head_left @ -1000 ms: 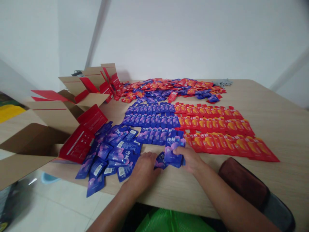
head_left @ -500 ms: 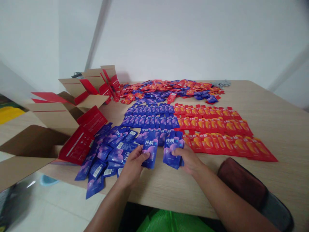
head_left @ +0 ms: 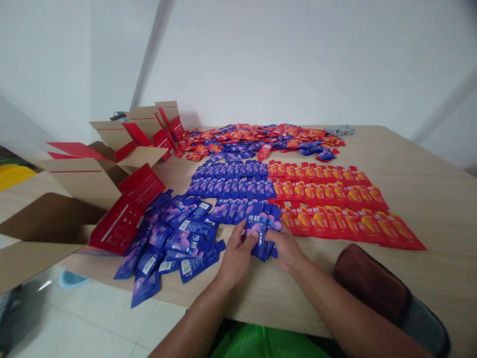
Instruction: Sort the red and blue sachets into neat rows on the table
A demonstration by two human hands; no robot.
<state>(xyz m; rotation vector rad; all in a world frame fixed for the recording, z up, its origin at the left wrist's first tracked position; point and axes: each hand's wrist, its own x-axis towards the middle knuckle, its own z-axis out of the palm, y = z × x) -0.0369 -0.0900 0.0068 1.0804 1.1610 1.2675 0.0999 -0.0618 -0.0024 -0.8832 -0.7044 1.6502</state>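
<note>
My left hand (head_left: pixel 238 251) pinches a purple pouch (head_left: pixel 255 223) with white lettering, its thumb on the front. Right against it, my right hand (head_left: pixel 285 246) grips a small stack of purple pouches (head_left: pixel 273 226); the left pouch overlaps the stack's front. Both hands are above the table's near edge. Just beyond them lie rows of purple pouches (head_left: pixel 231 188), and to their right overlapping rows of red pouches (head_left: pixel 328 190) with orange fruit pictures. A loose heap of purple pouches (head_left: pixel 175 233) lies left of my left hand, some showing barcodes.
Open red-and-brown cardboard boxes (head_left: pixel 80 179) stand along the table's left side. At the back is a mixed pile of red and purple pouches (head_left: pixel 257 135), with a grey cloth (head_left: pixel 343 130) beside it. A dark red and grey case (head_left: pixel 376 283) lies by my right forearm.
My left hand has moved right with its pouch, bringing it from apart to against the stack in my right hand. The right hand has stayed nearly in place.
</note>
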